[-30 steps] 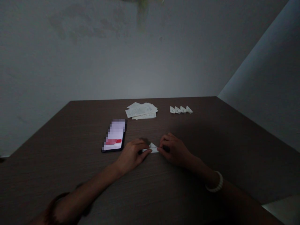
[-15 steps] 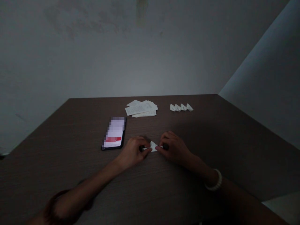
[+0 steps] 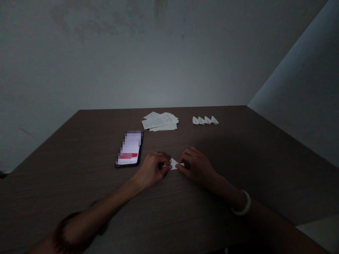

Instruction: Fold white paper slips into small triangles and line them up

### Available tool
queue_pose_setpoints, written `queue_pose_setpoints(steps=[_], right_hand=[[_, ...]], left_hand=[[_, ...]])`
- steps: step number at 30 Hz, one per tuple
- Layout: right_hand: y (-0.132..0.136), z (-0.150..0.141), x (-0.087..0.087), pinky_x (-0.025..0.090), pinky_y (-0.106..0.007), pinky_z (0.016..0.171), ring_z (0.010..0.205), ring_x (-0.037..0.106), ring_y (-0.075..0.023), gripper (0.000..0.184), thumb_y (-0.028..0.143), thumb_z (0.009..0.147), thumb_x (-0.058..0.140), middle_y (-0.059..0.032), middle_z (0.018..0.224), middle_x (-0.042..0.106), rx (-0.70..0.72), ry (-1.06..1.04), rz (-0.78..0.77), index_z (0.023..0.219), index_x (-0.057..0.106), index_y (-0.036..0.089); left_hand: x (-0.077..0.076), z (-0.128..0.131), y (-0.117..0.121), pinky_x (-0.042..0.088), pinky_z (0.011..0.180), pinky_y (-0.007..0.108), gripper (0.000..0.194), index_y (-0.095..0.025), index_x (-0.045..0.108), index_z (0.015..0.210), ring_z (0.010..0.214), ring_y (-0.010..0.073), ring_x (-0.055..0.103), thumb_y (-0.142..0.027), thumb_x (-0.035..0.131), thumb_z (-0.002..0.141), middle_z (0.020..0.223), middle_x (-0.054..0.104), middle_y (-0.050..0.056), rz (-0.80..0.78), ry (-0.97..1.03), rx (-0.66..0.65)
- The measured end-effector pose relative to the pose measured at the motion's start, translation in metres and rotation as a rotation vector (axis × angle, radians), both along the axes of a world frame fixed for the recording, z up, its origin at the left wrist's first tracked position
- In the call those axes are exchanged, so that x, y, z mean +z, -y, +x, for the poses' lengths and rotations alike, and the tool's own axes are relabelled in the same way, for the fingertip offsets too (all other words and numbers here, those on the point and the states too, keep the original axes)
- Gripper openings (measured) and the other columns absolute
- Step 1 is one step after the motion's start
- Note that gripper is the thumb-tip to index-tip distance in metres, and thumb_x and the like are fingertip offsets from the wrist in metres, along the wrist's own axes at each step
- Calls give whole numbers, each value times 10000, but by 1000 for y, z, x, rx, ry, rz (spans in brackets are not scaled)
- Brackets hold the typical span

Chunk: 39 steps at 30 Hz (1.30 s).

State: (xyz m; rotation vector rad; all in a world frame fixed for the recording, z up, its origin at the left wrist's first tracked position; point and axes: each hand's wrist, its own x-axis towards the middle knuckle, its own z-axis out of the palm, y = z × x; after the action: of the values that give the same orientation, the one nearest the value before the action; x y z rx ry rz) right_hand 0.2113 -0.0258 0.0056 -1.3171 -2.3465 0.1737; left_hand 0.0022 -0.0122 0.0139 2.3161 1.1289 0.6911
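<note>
One phone (image 3: pixel 129 148) with a lit screen lies left of centre in the frame. Just right of it, the left hand (image 3: pixel 152 169) pinches the left end of a small folded paper (image 3: pixel 173 164), which is a little below the frame's centre. Above them, a pile of papers (image 3: pixel 160 121) rests on the table (image 3: pixel 169 215). The right hand (image 3: pixel 197 165) pinches the folded paper's right end. Four folded white pieces (image 3: pixel 205 120) sit in a row, right of centre.

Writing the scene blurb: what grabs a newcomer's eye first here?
Probably the lit phone with its red patch, left of centre on the dark table. Then the white paper between the left hand and right hand.
</note>
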Motion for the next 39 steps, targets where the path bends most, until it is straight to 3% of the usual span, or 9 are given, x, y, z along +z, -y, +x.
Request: queue_pose_setpoints(steps=[11, 16, 27, 39], right_hand=[[2, 0, 1, 418, -331, 787, 882, 522, -200, 91, 273, 839, 666, -44, 896, 623, 3, -13, -5, 832, 636, 188], [1, 1, 0, 405, -331, 821, 917, 507, -198, 59, 222, 886, 596, -51, 954, 619, 123, 9, 56, 897, 648, 195], [-2, 10, -4, 340, -340, 767, 920, 477, -198, 290, 128, 900, 535, -21, 1035, 611, 347, 167, 133, 1060, 672, 327], [2, 30, 8, 315, -339, 727, 856, 465, -201, 248, 132, 861, 564, -48, 924, 590, 294, 269, 110, 968, 707, 303]], left_hand=[[-1, -1, -2, 479, 690, 291, 55, -147, 682, 721, 751, 178, 620, -132, 667, 772, 806, 681, 47, -5, 42, -27], [-2, -4, -3, 479, 722, 302, 105, -166, 723, 783, 773, 182, 623, -103, 640, 795, 824, 692, 49, -8, 38, -54], [-6, -14, -5, 449, 766, 345, 165, -207, 728, 879, 870, 208, 552, -129, 584, 859, 852, 610, 52, 77, -41, -131], [-13, -16, -5, 440, 790, 337, 167, -183, 706, 870, 899, 204, 524, -143, 545, 890, 912, 571, 61, 123, -35, -161]])
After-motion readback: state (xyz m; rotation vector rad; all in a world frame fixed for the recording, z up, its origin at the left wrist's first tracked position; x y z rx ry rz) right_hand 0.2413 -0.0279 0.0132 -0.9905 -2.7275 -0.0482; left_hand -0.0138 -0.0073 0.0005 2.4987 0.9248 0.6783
